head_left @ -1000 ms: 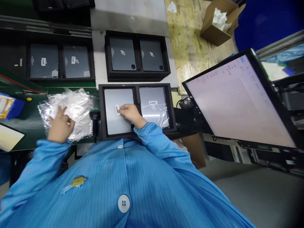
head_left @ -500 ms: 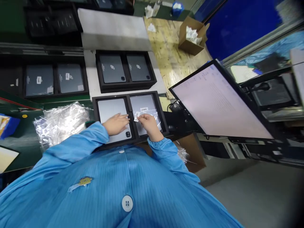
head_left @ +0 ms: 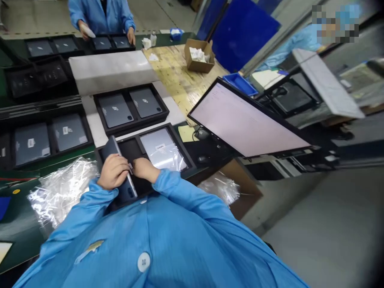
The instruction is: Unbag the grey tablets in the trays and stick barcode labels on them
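Note:
A grey tablet (head_left: 132,189) stands tilted on its long edge above the left compartment of a black foam tray (head_left: 189,163). My left hand (head_left: 114,171) is closed around the tablet's upper edge. Close against that edge is my right hand (head_left: 145,169), its fingers pinched together; whatever they hold is hidden. In the right compartment lies another tablet (head_left: 150,142) with a white barcode label (head_left: 160,147) and a clear plastic bag (head_left: 171,158) over its lower part.
Behind stands a second black tray (head_left: 166,114) with two tablets. Crumpled clear bags (head_left: 64,188) lie at left. A monitor (head_left: 243,120) leans in from the right, above a mouse (head_left: 203,159). A co-worker in blue (head_left: 103,18) handles tablets across the table.
The left tablet has been lifted from lying flat to standing tilted, now gripped by my left hand. My right hand moved left from the bagged tablet. The view has swung, showing a co-worker.

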`<state>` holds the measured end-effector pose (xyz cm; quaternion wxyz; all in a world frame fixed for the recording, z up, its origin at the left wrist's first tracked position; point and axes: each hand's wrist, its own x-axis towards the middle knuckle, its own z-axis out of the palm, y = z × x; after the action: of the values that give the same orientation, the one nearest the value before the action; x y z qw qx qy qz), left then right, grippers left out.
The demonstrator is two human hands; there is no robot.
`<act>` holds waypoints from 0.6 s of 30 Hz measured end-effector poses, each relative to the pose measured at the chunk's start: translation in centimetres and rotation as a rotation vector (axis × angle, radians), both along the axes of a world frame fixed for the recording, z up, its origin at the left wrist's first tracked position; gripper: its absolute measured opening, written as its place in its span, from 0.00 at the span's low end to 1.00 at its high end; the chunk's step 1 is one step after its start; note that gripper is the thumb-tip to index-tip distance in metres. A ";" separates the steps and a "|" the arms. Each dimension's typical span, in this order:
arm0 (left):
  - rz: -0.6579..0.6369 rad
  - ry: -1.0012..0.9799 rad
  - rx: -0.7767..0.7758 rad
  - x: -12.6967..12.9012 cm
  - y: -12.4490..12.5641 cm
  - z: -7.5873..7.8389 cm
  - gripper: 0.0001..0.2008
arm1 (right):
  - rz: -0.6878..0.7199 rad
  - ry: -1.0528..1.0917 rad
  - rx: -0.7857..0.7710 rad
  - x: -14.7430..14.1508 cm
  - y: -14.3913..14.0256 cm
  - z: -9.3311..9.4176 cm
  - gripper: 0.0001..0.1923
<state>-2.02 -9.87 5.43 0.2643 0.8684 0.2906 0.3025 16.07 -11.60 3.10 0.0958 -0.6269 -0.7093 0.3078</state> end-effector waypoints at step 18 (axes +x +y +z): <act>0.209 0.519 -0.348 18.5 -3.6 -1.2 0.13 | -0.459 0.273 0.274 25.5 -9.9 1.2 0.15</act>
<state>16.51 -13.48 4.25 0.2935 0.8237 0.4833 0.0423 41.54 -21.47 4.34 0.3412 -0.7047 -0.5647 0.2609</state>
